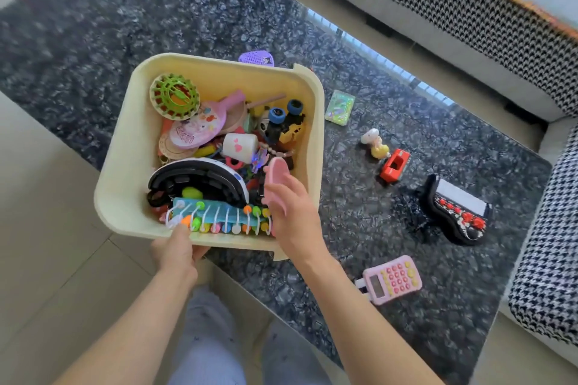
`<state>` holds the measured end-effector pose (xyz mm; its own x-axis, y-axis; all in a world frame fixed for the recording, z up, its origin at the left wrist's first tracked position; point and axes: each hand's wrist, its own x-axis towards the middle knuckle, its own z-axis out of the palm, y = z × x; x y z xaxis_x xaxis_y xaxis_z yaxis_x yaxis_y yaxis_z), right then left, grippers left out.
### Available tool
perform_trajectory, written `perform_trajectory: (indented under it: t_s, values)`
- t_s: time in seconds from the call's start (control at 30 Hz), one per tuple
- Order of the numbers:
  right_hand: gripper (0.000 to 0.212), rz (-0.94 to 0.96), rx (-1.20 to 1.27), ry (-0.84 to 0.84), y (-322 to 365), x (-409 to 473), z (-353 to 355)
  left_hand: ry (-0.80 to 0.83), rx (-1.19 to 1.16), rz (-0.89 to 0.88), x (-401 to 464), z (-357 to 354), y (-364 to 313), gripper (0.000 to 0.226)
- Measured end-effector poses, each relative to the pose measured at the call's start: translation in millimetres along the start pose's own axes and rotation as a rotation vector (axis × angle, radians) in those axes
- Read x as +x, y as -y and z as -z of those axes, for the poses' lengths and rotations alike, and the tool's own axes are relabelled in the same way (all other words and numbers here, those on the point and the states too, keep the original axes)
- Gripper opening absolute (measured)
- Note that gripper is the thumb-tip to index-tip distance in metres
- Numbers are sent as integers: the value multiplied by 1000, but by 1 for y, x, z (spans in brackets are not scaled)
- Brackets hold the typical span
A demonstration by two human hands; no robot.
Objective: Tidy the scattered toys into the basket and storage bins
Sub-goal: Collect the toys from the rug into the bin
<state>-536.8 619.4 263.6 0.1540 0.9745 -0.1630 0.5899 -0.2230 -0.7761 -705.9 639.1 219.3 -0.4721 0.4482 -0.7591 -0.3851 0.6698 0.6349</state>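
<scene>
The right hand [289,212] reaches over the near right corner of the cream plastic bin [125,147], its fingers curled round a flat pink oval toy [275,180] that it holds upright just above the bin's contents; the left hand [175,251] grips the bin's near rim, thumb over the edge beside a teal strip of coloured pegs [215,217] that lies along the near wall. Inside the bin a black-and-white curved track piece [200,176] sits just behind the strip; farther in lie a white cup with pink hearts [240,146], a pink paddle [200,125], a green wheel-shaped rattle [174,96] and a yellow toy truck with blue wheels [286,122]. The bin rests on a dark speckled table [406,337]; behind its far rim a purple toy [256,58] peeks out. To the right on the table lie a glittery card [340,107], a small figurine [375,143], a red toy car [395,165], a black toy with red buttons [455,212] and, nearer the person, a pink toy calculator [392,279]; a houndstooth sofa [469,6] borders the table.
</scene>
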Motion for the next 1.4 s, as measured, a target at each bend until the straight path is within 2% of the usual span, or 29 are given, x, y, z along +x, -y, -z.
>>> perform_trajectory:
  t_s: [0.07,0.13,0.2,0.33,0.47,0.57,0.67,0.73,0.77,0.9,0.97,1.07,1.17,1.27,1.4]
  values:
    - [30,20,18,-125,-6,-8,7,-16,-4,6,-1,0,-3,33]
    - [28,-87,-12,-244,-28,-24,18,-21,2,22,1,0,-4,34]
    - [31,-328,-70,-254,-64,-42,28,-16,20,40,2,0,-4,36]
    - [56,-834,-146,-154,-134,-71,39,-9,35,12,2,-1,-4,37]
    - [77,-1203,-94,-213,-165,-76,38,-8,29,0,3,-1,-1,38]
    - [88,-1299,-103,-249,-179,-70,31,-11,42,-13,8,-1,2,38]
    - [83,-1306,-165,-282,-186,-66,25,-24,46,-35,13,-1,6,39]
    - [78,-1272,-186,-306,-187,-71,28,-25,43,-31,12,-2,10,33]
    - [75,-1189,-154,-337,-184,-73,30,-19,36,-24,10,-2,10,30]
    - [58,-649,304,-559,-128,-70,38,-24,4,-17,11,0,9,34]
    - [57,-342,389,-578,-83,-66,38,-38,14,-10,11,1,9,34]
    - [57,101,252,-355,-28,-44,26,-30,4,2,6,0,7,33]
    - [52,397,38,-33,10,-11,1,-12,-3,-6,0,-1,3,33]
    - [55,436,-17,298,37,24,-23,59,-33,-30,-7,0,0,32]
    - [43,237,87,613,62,58,-46,12,-87,-79,-12,-4,-3,18]
